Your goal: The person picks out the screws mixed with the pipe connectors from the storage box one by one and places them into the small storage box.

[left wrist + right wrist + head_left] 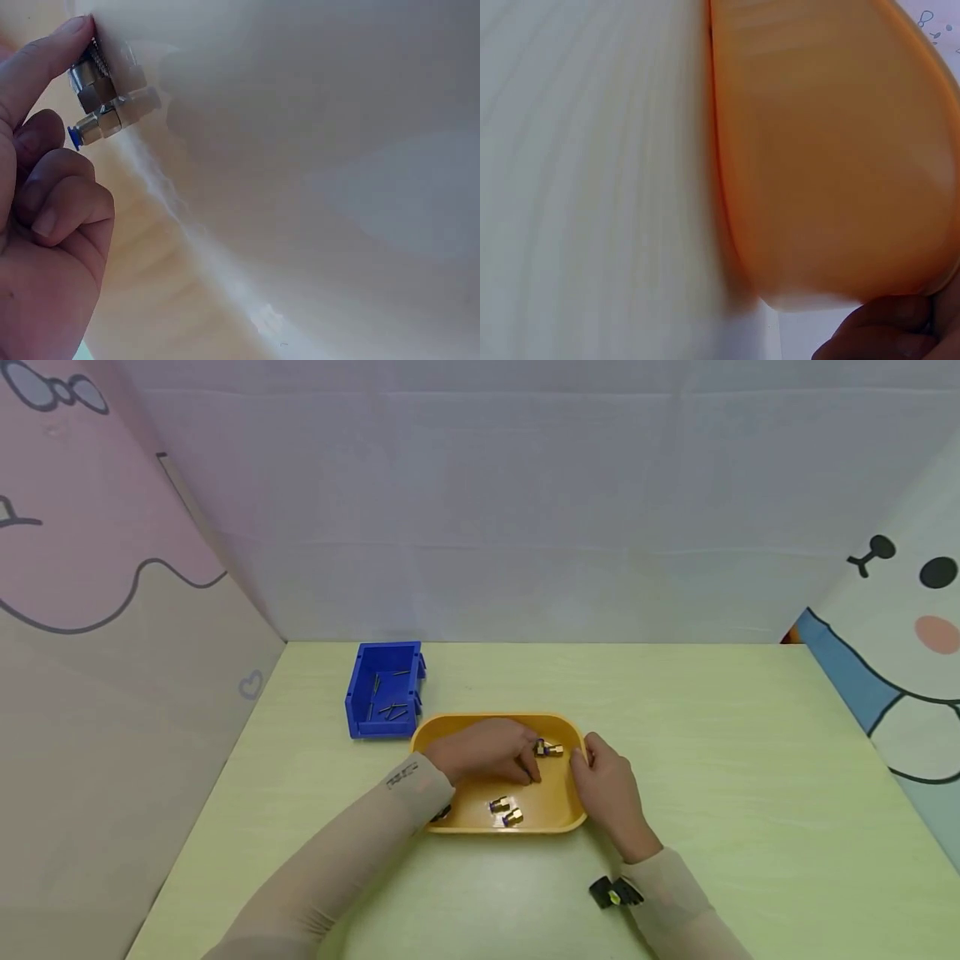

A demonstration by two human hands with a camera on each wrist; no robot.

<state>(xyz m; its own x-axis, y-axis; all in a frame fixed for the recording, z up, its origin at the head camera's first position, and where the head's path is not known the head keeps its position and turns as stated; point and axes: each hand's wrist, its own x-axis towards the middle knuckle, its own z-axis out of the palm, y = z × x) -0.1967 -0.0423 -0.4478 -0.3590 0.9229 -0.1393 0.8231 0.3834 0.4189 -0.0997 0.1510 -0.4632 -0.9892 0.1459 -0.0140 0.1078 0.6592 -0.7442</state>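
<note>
A yellow tray (459, 720) stands on the table, with my left hand (491, 747) reaching into it. One extended fingertip touches brass push-in fittings (553, 750) by the tray's right end, while other fingers are curled. In the left wrist view, those fittings (94, 105) show a hex body, a thread and a blue collar against the tray wall; whether they are pinched I cannot tell. Two more brass fittings (506, 812) lie near the tray's front side. My right hand (611, 785) grips the tray's right rim, its curled fingers (885, 326) partly seen in the right wrist view.
Behind the tray, to the left, is a blue bin (384, 658) holding several thin metal screws or pins (393, 710). The pale yellow-green table (735, 760) ends at a light cloth backdrop (525, 527). Printed side panels (97, 735) stand left and right.
</note>
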